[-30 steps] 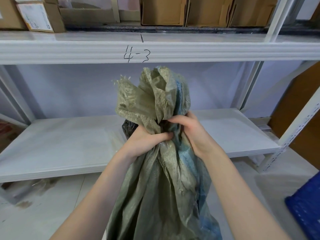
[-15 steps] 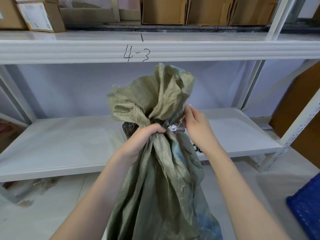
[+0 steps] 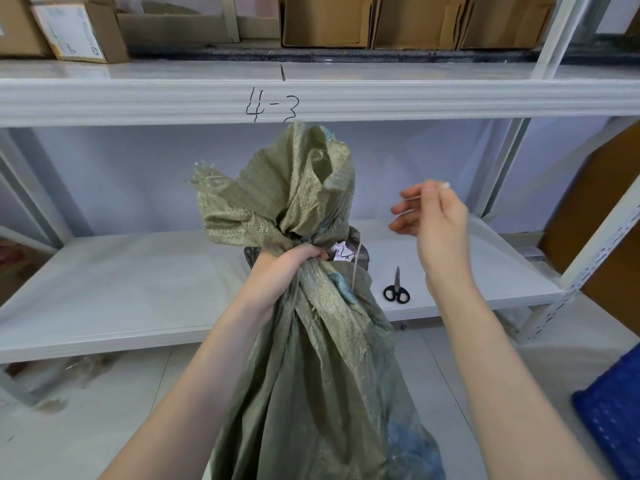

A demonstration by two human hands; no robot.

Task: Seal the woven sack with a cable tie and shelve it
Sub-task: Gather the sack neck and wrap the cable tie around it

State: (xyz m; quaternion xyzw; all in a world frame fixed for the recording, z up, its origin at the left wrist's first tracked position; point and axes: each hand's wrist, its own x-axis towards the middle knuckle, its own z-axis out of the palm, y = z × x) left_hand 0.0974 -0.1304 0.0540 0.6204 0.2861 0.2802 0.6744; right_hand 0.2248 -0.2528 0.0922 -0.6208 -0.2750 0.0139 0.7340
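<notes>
Woven sack (image 3: pixel 311 358) upright, mouth up; left hand (image 3: pixel 287 268) clenches neck; right hand (image 3: pixel 436 220) pinches cable tie (image 3: pixel 419 197).

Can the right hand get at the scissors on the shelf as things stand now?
Probably yes. The scissors lie bare on the lower shelf, right of the sack, below the raised right hand. Nothing blocks them, though its fingers pinch a thin pale strand.

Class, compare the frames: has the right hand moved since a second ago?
Yes. The right hand has left the sack's neck, moving up and rightward toward the white shelf upright.
</notes>
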